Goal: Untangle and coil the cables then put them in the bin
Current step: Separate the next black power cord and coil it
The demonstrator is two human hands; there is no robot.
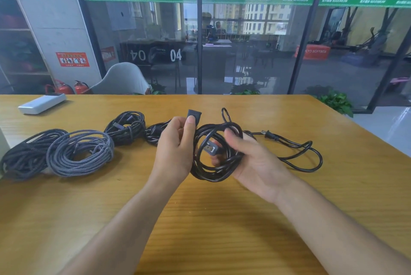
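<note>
My right hand (251,159) grips a coil of black power cable (206,170) above the table, its fingers through the loops; a two-prong plug (211,148) shows inside the coil. My left hand (175,148) pinches the cable's dark connector end (194,114), held upright just left of the coil. Another black cable (307,157) with a plug (270,134) lies loose to the right. On the left lie a grey braided coil (82,152), a dark braided coil (24,154), a dark bundle (126,127) and a small black bundle (153,134). No bin is in view.
The wooden table (200,219) has its far edge near a glass wall. A white flat device (42,103) lies at the far left corner. A white chair (122,79) stands behind the table.
</note>
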